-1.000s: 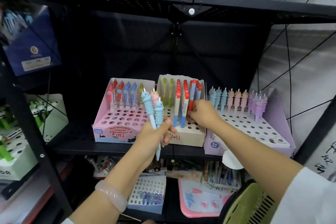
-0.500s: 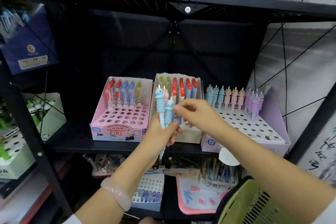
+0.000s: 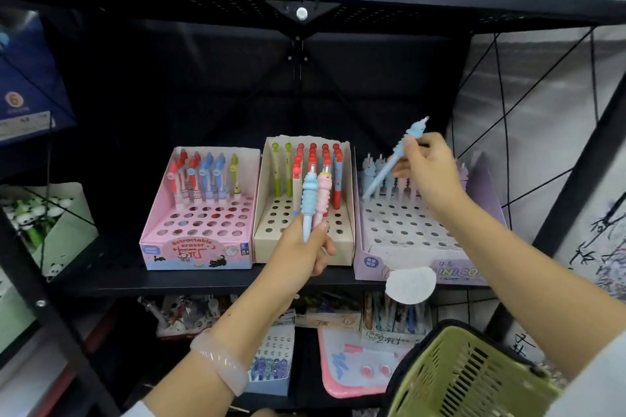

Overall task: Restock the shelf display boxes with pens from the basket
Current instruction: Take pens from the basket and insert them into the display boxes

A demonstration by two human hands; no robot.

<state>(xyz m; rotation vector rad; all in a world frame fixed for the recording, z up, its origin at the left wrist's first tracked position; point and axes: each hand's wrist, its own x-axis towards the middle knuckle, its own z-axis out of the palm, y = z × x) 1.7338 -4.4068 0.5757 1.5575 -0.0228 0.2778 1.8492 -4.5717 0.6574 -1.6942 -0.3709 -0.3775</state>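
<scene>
Three display boxes stand side by side on the black shelf: a pink box (image 3: 200,247), a beige box (image 3: 271,244) and a lilac unicorn box (image 3: 423,247). My left hand (image 3: 301,252) grips two unicorn pens upright, one blue (image 3: 310,200) and one pink (image 3: 323,193), in front of the beige box. My right hand (image 3: 426,173) pinches a blue unicorn pen (image 3: 393,162), tilted with its tip over the back left of the lilac box. A row of unicorn pens stands at the back of that box, partly hidden by my right hand. The green basket (image 3: 467,379) hangs at the lower right.
A black shelf board (image 3: 305,0) runs overhead. A green-and-white panda pen box (image 3: 50,213) sits at the left, and a blue box (image 3: 27,85) is above it. The lower shelf holds more pen boxes and a pink tray (image 3: 352,366). Black uprights frame both sides.
My right hand took one blue unicorn pen from the bundle in my left hand and carried it right, over the lilac box. My left hand stayed in front of the beige box.
</scene>
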